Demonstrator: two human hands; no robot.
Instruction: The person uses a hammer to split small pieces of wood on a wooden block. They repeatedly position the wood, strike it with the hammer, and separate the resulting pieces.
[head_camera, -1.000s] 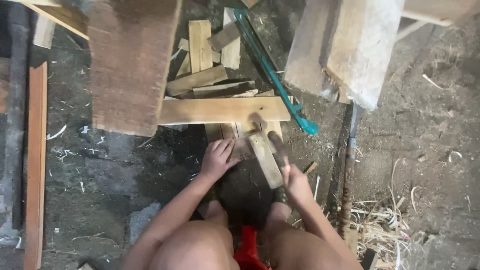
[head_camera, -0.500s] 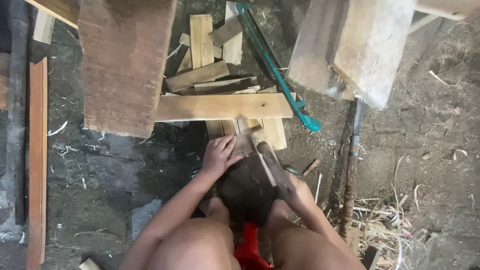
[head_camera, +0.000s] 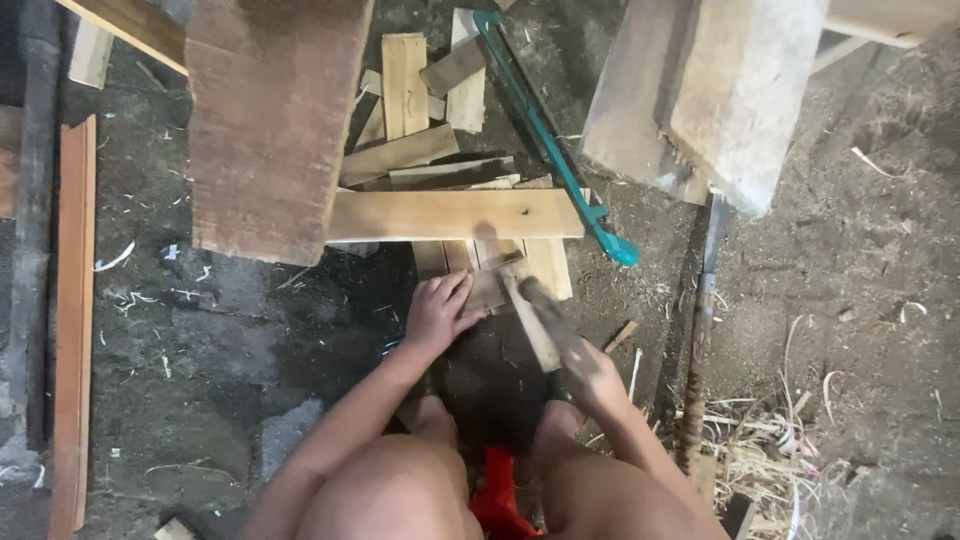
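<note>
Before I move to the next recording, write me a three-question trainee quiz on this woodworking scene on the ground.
1. True or false: the left hand rests flat on the small pale wooden piece on the ground.
2. Which tool does the right hand grip? A) the teal-framed hand saw B) the wooden-handled hammer C) a paintbrush
3. Fill in: the long pale wooden plank lies crosswise, with the saw's handle end near its ____ end.

Key
1. True; the fingers spread over it.
2. B; the hammer is motion-blurred, and the saw lies untouched on the scrap boards.
3. Right, in the head view.
</note>
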